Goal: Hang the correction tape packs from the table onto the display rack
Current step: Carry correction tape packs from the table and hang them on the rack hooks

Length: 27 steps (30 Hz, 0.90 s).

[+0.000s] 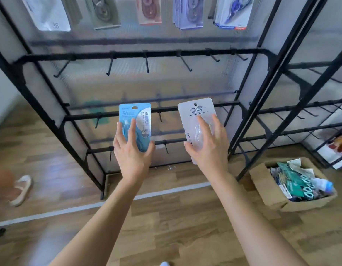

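The left hand (132,150) holds a blue correction tape pack (135,120) upright, with the fingers spread over its front and the thumb behind it. The right hand (208,146) holds a white correction tape pack (197,116) in the same way; its hang hole is visible at the top edge. Both packs are in the air in front of the black display rack (147,54), below a row of empty hooks (147,64) and well apart from them. Other packs already hang at the top of the rack. The table is not in view. I judge that the main risk is with the small hole: if a pack comes to the hook tilted, the hook tip can miss the hole and push the card, and the loose grip of open fingers may let the pack slip to the wooden floor. Working with two packs at once makes the aiming harder. A cardboard box (262,181) of goods stands on the floor at the right.
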Motion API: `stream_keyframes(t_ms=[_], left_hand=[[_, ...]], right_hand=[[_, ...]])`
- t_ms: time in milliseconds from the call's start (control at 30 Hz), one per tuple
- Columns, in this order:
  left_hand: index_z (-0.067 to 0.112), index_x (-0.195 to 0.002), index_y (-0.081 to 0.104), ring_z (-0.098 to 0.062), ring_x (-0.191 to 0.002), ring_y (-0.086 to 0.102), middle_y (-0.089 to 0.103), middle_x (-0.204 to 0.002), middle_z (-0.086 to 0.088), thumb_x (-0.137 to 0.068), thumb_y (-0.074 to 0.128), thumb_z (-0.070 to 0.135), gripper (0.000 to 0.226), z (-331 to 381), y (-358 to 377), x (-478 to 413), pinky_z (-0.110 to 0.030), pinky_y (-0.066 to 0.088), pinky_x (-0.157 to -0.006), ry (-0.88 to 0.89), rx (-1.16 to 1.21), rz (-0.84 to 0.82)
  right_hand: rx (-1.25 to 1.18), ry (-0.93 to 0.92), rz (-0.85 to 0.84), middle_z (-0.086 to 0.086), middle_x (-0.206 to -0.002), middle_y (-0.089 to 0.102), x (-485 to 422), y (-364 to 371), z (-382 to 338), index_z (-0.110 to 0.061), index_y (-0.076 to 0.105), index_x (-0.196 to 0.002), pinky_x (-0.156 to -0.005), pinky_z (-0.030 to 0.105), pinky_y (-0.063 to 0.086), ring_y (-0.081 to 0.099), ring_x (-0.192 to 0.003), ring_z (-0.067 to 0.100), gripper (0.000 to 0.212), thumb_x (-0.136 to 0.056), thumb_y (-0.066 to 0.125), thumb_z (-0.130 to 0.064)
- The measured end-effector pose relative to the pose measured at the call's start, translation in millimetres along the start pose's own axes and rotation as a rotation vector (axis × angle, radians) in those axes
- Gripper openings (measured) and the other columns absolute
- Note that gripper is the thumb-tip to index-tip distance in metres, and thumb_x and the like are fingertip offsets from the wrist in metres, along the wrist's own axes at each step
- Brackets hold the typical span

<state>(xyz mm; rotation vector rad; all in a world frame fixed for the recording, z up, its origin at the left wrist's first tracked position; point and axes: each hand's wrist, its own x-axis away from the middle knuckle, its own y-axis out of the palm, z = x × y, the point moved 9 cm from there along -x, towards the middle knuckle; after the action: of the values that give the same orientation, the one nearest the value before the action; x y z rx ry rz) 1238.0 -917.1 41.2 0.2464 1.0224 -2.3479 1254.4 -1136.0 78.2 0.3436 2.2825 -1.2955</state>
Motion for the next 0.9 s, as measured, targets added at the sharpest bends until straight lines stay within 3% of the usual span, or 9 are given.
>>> stream_keyframes(t_ms=[467, 900], left_hand=[[0.024, -0.146, 0.036, -0.035, -0.137, 0.023, 0.018, -0.156, -0.014, -0.083, 0.071, 0.027, 0.073, 67.4, 29.0, -93.1, -0.044, 0.022, -0.111, -0.019, 0.005, 0.219], [0.022, -0.146, 0.036, -0.034, -0.138, 0.022, 0.018, -0.156, -0.014, -0.083, 0.071, 0.028, 0.073, 23.8, -13.3, -123.6, -0.044, 0.022, -0.111, -0.101, -0.064, 0.393]], right_hand=[[-0.136, -0.184, 0.071, 0.023, -0.144, 0.037, -146.5, -1.2, 24.3, -0.011, 0.05, -0.136, -0.096, 0.054, 0.04, 0.041, -0.126, 0.043, 0.069, -0.075, 0.078, -0.028], [-0.272, -0.309, 0.029, 0.024, -0.142, 0.039, -180.1, 48.8, -26.7, -0.009, 0.052, -0.134, -0.099, 0.055, 0.039, 0.042, -0.125, 0.043, 0.069, -0.073, 0.079, -0.027]])
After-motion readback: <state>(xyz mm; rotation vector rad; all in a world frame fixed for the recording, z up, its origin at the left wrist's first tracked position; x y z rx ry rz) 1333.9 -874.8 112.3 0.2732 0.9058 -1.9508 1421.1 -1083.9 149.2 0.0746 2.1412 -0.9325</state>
